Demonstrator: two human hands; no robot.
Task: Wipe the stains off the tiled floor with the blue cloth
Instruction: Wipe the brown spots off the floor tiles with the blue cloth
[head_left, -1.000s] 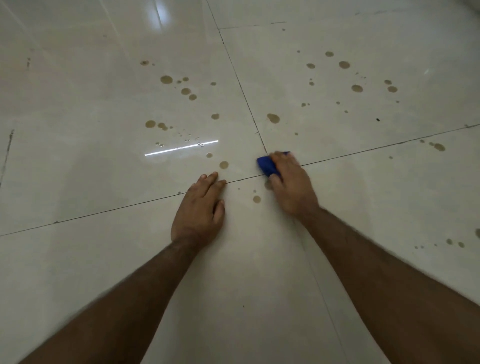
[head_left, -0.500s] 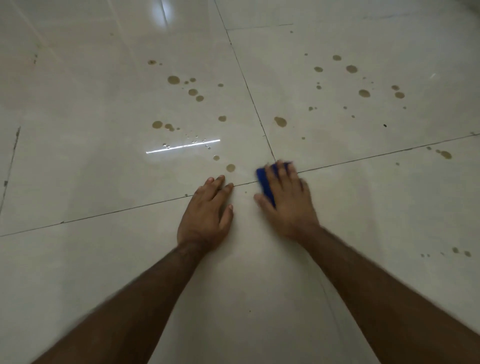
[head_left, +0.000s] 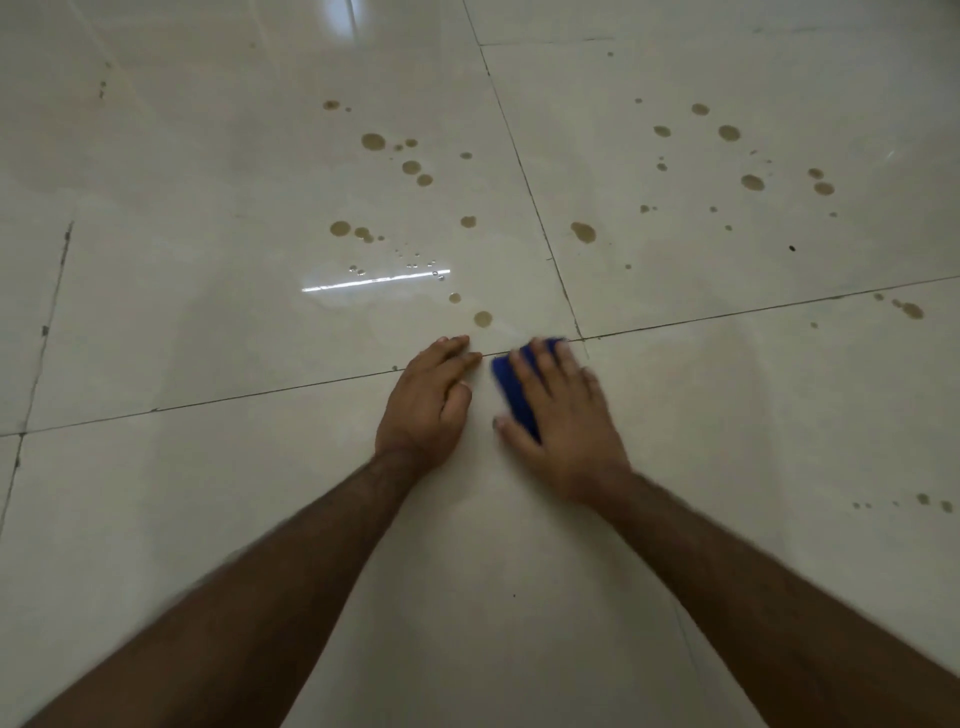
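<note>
My right hand (head_left: 563, 415) presses flat on the folded blue cloth (head_left: 511, 387), which lies on the glossy cream tiled floor (head_left: 727, 441) just below a grout line. Only the cloth's left edge and far end show past my fingers. Flat on the floor, fingers together, my left hand (head_left: 428, 397) rests a little left of the cloth and holds nothing. A brown stain (head_left: 483, 319) sits just beyond my left fingertips. Several more brown stains (head_left: 373, 141) spread across the far left tile. Other stains (head_left: 752, 182) dot the far right tile.
Dark grout lines cross near the cloth's far end (head_left: 582, 338). A bright light reflection (head_left: 376, 280) with small clear droplets lies on the left tile. A few small stains (head_left: 911, 310) mark the right side, and more small stains (head_left: 930, 501) lie lower right.
My right hand slid the cloth left and toward me, over the spot where two small stains lay; they no longer show. My left hand stayed planted.
</note>
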